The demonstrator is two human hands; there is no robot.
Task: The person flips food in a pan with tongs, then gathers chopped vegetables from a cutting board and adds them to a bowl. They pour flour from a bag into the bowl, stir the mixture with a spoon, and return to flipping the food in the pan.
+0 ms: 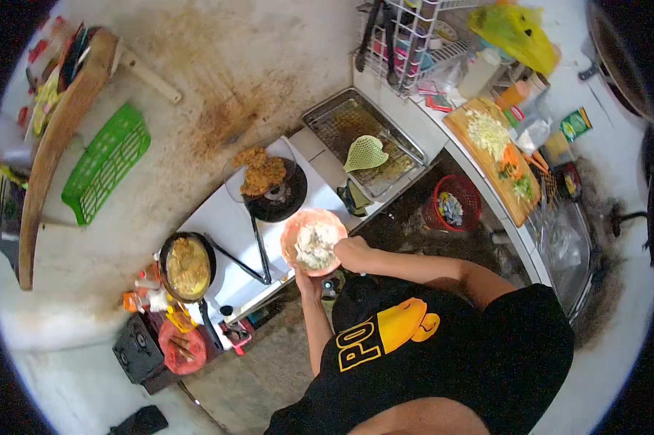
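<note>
A pink bowl (289,230) with white, floury lumps (317,243) inside is at the stove's front edge. My left hand (307,283) grips this bowl from below at its near rim. Closed at the bowl's right rim is my right hand (354,254), its fingers reaching over the inside. Whatever those fingers hold is hidden. Just behind the bowl, browned fried food (262,172) rests in a round strainer over a dark wok (287,197). A frying pan (209,259) to the left has yellowish food frying in oil.
A metal tray (330,116) at the back carries a pale green slotted scoop (367,154). Chopped vegetables lie on a wooden board (479,148) at right. Below is a red basket (477,203). The frying pan's handle (211,325) juts over the front edge. A green basket (109,163) hangs left.
</note>
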